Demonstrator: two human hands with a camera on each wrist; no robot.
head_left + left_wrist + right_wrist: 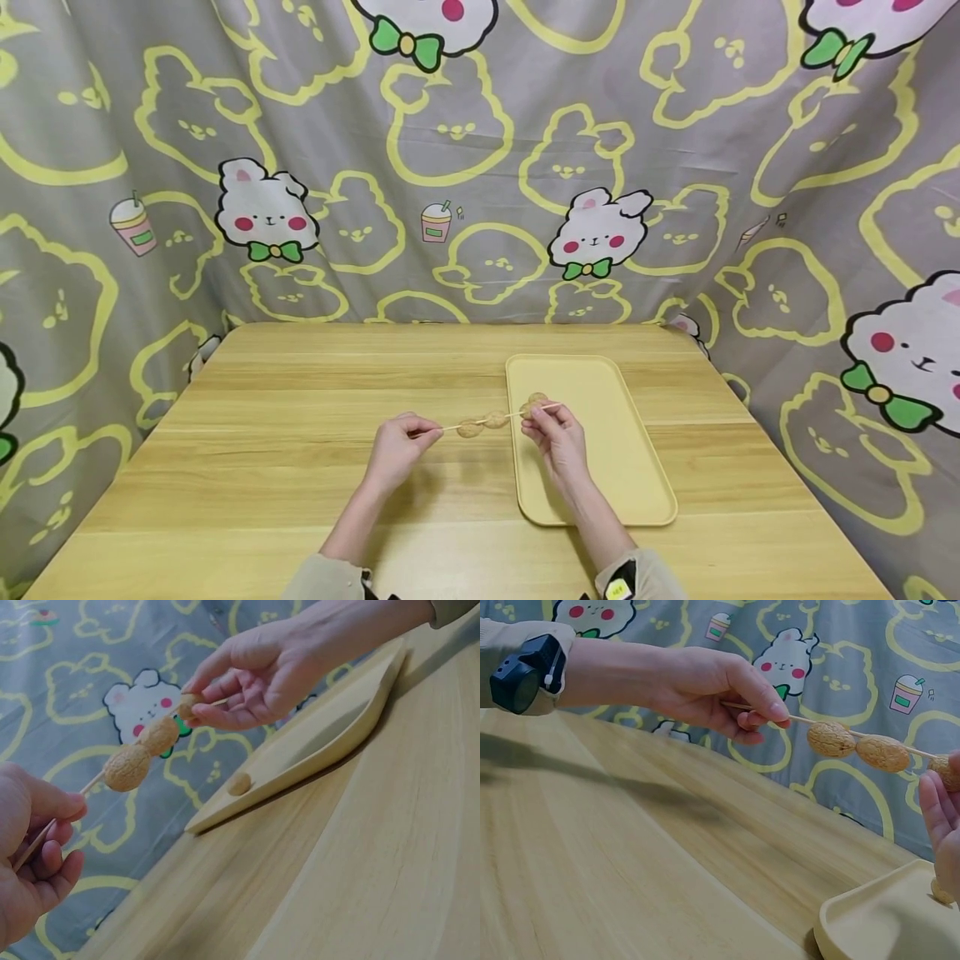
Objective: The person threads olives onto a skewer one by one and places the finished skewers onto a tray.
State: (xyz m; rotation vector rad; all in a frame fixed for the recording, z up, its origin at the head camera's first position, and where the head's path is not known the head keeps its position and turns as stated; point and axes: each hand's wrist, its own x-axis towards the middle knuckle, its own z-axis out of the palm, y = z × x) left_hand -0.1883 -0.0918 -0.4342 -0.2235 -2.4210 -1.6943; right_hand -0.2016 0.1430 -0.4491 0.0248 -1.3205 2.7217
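While the left hand [397, 448] pinches a wooden skewer [93, 782], the right hand [561, 443] pinches its third wrinkled ball [940, 772] | above table [300, 483], tray [615, 450] edge | likely light, snappable; balls maybe crumbly | hold bare stick

Left of the tray [618, 454], the left grip [396, 452] pinches, thumb against fingers. Above the tray's left side, the right grip [561, 442] pinches too. Both forearms slant inward, hands raised and apart.
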